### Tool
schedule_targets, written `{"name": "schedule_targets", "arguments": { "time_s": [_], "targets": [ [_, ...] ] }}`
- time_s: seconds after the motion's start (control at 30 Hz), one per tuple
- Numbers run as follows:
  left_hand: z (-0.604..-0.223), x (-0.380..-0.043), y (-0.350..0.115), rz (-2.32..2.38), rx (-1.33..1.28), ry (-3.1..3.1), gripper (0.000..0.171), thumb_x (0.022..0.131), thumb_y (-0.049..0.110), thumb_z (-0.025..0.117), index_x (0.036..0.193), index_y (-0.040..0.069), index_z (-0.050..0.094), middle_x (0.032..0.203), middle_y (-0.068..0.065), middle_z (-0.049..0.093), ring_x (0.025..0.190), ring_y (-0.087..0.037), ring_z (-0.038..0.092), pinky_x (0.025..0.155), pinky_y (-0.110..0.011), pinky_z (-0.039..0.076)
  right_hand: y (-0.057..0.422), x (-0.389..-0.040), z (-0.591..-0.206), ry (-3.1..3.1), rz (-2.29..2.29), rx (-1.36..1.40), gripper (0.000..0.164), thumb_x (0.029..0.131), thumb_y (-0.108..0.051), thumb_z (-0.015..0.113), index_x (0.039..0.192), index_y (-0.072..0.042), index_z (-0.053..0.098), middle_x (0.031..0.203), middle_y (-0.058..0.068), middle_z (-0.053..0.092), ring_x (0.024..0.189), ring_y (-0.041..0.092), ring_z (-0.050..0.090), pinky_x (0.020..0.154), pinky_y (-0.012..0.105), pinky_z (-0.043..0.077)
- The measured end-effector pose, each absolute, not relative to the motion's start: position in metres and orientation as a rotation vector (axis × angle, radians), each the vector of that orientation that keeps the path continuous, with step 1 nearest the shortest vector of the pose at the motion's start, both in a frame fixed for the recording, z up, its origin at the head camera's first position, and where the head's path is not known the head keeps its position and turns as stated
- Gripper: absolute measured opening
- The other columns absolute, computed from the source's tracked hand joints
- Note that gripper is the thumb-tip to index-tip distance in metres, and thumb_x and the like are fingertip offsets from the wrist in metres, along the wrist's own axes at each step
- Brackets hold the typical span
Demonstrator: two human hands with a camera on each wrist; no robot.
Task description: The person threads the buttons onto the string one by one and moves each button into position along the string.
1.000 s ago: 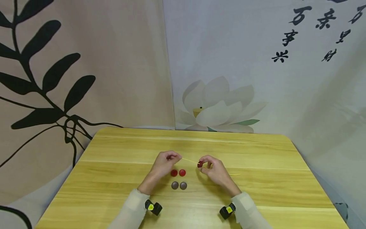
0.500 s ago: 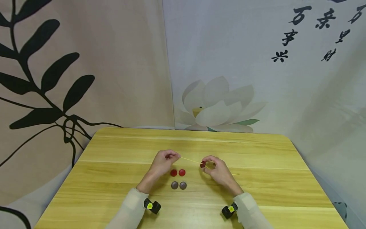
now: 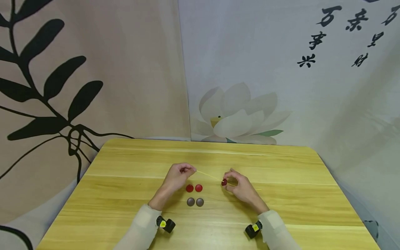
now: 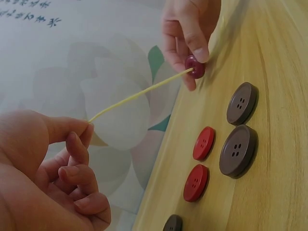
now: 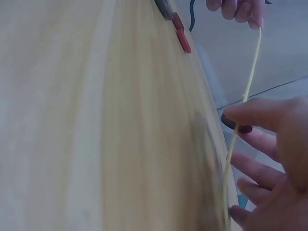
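Observation:
My left hand (image 3: 176, 177) pinches one end of a yellow string (image 4: 139, 94) between thumb and fingertips. The string runs taut to a dark red button (image 4: 195, 67) and through it, as the right wrist view also shows. My right hand (image 3: 242, 187) pinches that button by its edge between thumb and finger, above the table. Beyond the button, the string's other part (image 5: 227, 183) trails past the right palm. Two bright red buttons (image 4: 204, 143) lie side by side on the table between the hands. Nearer the body lie two grey-brown buttons (image 3: 191, 201), each with holes.
The wooden table (image 3: 281, 166) extends around both hands, its far edge by a printed cloth backdrop (image 3: 240, 69). Another dark button (image 4: 172, 224) is cut off at the bottom of the left wrist view. Black wrist cameras (image 3: 165, 224) sit on both sleeves.
My right hand has slid to the right and slightly nearer the body with the dark red button, so more string spans the hands. My left hand has barely shifted, still holding the string end.

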State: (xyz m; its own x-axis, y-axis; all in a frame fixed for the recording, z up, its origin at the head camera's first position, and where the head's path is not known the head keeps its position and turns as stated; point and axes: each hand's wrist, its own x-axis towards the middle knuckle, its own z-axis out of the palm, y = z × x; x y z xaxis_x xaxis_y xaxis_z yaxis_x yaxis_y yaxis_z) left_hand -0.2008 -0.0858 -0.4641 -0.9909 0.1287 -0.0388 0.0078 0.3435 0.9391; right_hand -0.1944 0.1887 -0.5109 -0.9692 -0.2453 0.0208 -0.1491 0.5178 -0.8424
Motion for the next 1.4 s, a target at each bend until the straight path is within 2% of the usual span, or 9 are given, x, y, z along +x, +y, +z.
{"name": "schedule_targets", "arguments": {
  "time_s": [0.33,0.67,1.0,1.13,1.4],
  "targets": [
    [-0.464,-0.202,-0.09,1.733,0.101,2.493,0.016,0.096,0.016,0.064,0.1,0.003,0.073,0.096,-0.018,0.067,0.071,-0.016,0.048,0.059,-0.024,0.038,0.199,-0.195,-0.511,2.634,-1.397,-0.366,0.024,0.085,-0.005,0.076,0.103,-0.017,0.068,0.134,0.011,0.059,0.145,0.04,0.03,0.116,0.059,0.021],
    [-0.462,-0.204,-0.091,1.743,0.083,2.489,0.017,0.097,0.017,0.064,0.1,0.003,0.073,0.094,-0.017,0.066,0.073,-0.016,0.048,0.06,-0.025,0.038,0.216,-0.201,-0.514,2.624,-1.366,-0.414,0.024,0.086,-0.009,0.076,0.108,-0.018,0.068,0.141,0.014,0.054,0.145,0.041,0.029,0.115,0.061,0.019],
    [-0.468,-0.199,-0.09,1.739,0.082,2.493,0.016,0.096,0.016,0.065,0.099,0.003,0.073,0.089,-0.016,0.064,0.071,-0.016,0.047,0.058,-0.024,0.037,0.225,-0.196,-0.514,2.548,-1.35,-0.38,0.021,0.086,-0.014,0.077,0.105,-0.018,0.069,0.146,0.01,0.051,0.148,0.035,0.025,0.117,0.059,0.018],
    [-0.47,-0.199,-0.088,1.742,0.096,2.489,0.016,0.096,0.017,0.064,0.099,0.003,0.073,0.087,-0.012,0.064,0.072,-0.016,0.048,0.061,-0.025,0.039,0.227,-0.196,-0.514,2.543,-1.356,-0.39,0.023,0.085,-0.01,0.078,0.105,-0.017,0.07,0.145,0.009,0.052,0.148,0.034,0.025,0.117,0.059,0.016],
    [-0.467,-0.203,-0.086,1.762,0.111,2.481,0.016,0.096,0.016,0.064,0.1,0.003,0.074,0.091,-0.014,0.065,0.075,-0.016,0.05,0.065,-0.026,0.041,0.228,-0.203,-0.514,2.53,-1.358,-0.417,0.024,0.085,-0.007,0.077,0.107,-0.015,0.07,0.146,0.009,0.052,0.148,0.034,0.024,0.117,0.059,0.015]
  ]
}}
